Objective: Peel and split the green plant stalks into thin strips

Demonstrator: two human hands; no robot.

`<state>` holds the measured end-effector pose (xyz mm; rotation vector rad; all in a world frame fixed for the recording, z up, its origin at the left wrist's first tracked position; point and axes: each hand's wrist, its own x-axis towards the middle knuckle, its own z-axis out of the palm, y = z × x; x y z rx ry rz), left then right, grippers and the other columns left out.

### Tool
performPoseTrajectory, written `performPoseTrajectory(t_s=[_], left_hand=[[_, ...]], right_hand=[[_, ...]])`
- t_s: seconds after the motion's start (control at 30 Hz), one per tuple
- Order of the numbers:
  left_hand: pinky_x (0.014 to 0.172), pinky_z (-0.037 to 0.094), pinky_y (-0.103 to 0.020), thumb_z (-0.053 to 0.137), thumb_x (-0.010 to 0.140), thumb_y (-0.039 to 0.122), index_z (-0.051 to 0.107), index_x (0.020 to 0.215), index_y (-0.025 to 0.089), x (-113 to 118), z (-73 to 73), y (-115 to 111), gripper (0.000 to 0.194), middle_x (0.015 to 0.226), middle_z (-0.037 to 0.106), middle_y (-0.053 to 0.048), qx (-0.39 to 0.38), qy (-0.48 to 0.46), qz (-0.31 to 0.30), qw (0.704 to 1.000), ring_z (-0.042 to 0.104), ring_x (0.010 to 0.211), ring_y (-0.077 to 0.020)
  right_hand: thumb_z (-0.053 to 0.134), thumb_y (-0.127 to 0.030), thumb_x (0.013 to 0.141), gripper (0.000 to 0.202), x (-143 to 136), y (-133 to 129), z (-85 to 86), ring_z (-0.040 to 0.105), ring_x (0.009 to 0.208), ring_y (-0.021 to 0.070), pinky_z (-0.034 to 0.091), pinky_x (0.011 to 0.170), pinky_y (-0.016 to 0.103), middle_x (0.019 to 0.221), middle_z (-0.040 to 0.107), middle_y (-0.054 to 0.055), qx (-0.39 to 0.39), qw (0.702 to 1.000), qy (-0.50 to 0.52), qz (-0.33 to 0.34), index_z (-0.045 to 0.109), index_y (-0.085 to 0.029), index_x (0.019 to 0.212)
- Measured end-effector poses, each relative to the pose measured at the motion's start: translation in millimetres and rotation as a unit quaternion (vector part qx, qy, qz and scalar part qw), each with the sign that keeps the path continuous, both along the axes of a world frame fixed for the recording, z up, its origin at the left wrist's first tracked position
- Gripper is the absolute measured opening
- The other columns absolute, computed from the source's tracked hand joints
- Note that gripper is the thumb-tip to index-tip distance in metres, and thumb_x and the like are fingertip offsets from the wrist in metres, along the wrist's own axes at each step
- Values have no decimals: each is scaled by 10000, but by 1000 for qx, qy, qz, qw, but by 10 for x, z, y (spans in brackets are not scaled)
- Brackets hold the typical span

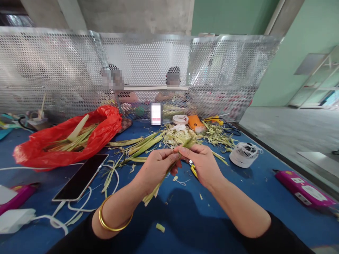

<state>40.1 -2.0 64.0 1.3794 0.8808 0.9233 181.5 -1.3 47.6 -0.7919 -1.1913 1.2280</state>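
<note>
I see both hands meeting just below the middle of the frame, over a blue tabletop. My left hand is curled closed around a long green leaf strip, thumb and fingers pinching it near its upper part; a gold bangle sits on that wrist. My right hand is also closed on the same strip, fingertips pinching it just beside the left thumb. The strip runs on a slant: its upper tip pokes out above the hands toward the pile behind, and its pale lower end hangs out below the left palm, toward the lower centre of the frame.

Behind the hands, in the centre, lies a heap of shredded leaf trimmings, with longer green leaves stretching left from it. At the left a red plastic bag holds more leaves. In front of the bag, a dark phone lies flat with white cables looping round it. A white spool of thread stands to the right of the hands, and a pink case lies at the far right. A perforated metal screen spans the back edge; behind it two people sit, only dimly visible.
</note>
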Motion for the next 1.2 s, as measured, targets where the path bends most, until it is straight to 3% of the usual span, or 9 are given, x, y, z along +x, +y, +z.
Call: performPoseTrajectory(t_s=[0.23,0.43,0.63,0.77,0.9,1.07,1.2], left_hand=[[516,363,-226,593,818,378,588,607,158,-4,0,8,305,601,542,24,4,32,3,999,471,498,-78],[491,342,-230,576,819,370,619,685,167,-35,-21,38,247,559,500,34,10,59,-3,998,432,481,-85],[527,389,-230,580,801,349,605,683,160,-74,-33,97,225,573,547,15,-3,30,19,999,504,528,-102],[473,351,-192,636,754,366,611,724,158,-206,56,183,211,592,547,26,-31,4,84,996,485,500,-77],[431,284,-179,638,753,310,610,706,158,-360,171,256,162,592,502,30,-11,-8,130,991,405,469,-53],[439,276,-204,596,787,321,617,696,174,-405,212,242,174,597,503,19,63,60,155,984,390,474,-69],[475,324,-218,534,830,333,624,708,188,-363,170,176,210,594,531,12,139,171,133,966,435,499,-98]], right_hand=[[711,-284,750,120,-54,2,-22,564,508,128,463,550,277,533,620,-4,-5,1000,14,-21,761,-176,735],[726,-312,730,123,-46,9,-51,509,549,108,426,549,248,544,572,-26,-5,999,-10,-40,756,-194,714],[650,-350,780,197,-10,63,-4,503,539,100,395,522,234,584,589,-19,-1,989,-142,-46,725,-170,754],[653,-282,767,220,274,79,80,610,622,133,482,643,280,727,694,6,47,963,-241,-108,728,-194,954],[648,-314,766,217,820,-46,36,646,662,172,505,701,326,825,723,37,59,908,-281,-304,735,-198,927],[606,-361,786,237,1430,-309,-152,659,705,211,506,697,326,825,721,53,35,813,-367,-450,727,-202,912],[528,-449,837,348,1676,-339,-100,645,893,262,482,791,360,1080,667,98,23,675,-556,-484,679,-217,1048]])
